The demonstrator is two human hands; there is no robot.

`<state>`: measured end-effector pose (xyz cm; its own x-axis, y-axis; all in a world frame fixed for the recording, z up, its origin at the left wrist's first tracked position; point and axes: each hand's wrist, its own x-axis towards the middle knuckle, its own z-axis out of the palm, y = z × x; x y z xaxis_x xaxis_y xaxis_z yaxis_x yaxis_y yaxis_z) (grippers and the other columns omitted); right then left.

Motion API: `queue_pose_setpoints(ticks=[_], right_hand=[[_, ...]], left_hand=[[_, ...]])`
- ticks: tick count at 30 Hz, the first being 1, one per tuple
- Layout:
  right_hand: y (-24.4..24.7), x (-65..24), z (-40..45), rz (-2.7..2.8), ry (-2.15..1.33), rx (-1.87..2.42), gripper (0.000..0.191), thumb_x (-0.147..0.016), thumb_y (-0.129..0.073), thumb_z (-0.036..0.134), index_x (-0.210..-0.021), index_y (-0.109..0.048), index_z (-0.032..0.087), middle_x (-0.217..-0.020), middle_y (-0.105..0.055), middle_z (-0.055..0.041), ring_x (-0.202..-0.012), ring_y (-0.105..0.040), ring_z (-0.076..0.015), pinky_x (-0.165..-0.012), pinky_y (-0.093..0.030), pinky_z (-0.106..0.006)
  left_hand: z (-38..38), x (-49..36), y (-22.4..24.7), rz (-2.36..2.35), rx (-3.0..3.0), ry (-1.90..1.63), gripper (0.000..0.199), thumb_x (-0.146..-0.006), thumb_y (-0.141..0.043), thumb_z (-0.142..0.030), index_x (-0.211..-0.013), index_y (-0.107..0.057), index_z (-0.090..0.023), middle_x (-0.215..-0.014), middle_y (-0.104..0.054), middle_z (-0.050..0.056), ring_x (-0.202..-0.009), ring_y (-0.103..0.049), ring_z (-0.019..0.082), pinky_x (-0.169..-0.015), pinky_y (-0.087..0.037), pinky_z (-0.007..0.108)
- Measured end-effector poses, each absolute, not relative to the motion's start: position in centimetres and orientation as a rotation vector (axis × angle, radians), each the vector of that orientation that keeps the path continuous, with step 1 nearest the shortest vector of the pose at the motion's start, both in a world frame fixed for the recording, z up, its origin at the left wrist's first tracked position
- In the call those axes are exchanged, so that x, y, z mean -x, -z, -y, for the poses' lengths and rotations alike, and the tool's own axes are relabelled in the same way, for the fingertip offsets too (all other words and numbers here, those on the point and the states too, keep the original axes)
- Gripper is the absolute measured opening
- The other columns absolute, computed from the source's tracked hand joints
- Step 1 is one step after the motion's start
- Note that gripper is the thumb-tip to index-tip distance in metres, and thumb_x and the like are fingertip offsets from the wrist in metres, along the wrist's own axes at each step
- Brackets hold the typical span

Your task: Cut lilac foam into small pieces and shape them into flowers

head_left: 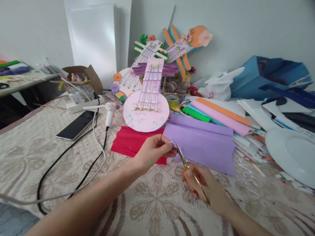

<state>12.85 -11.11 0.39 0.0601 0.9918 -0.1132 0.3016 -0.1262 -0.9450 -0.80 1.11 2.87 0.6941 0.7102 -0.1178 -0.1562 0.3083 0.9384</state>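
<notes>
My right hand (201, 182) grips gold-handled scissors (184, 163), their blades pointing up and to the left. Between the closed fingers of my left hand (156, 149) is a small scrap of purple paper (173, 144), right at the blade tips. Whether the blades touch the scrap I cannot tell. Under and beyond the hands lies a sheet of purple crepe paper (205, 147), its upper edge folded over. A red crepe paper piece (126, 141) lies to the left, partly behind my left hand.
A pink paper-plate guitar (146, 113) leans behind the papers. At left are a hot glue gun (109, 115), a phone (76, 125) and looping cables (48, 173). Rolled coloured papers (221, 115), a white plate (297, 156) and a blue bag (270, 73) occupy the right.
</notes>
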Motion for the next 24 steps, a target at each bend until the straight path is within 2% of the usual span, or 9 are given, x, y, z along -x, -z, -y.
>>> queue_pose_setpoints(ticks=[24], right_hand=[[-0.26,-13.0,11.15,1.34,-1.119,1.588,0.041,-0.084,-0.038,0.057,-0.065,-0.04,0.02,-0.051,-0.031,0.0071,-0.043,-0.032,-0.0086,-0.041,-0.026,-0.022]], left_hand=[[-0.93,0.66,-2.73,-0.589,-1.124,-0.648,0.019,-0.073,-0.064,-0.025,-0.072,-0.051,-0.011,-0.068,-0.064,0.003,-0.064,-0.062,0.01,-0.067,-0.049,0.024]])
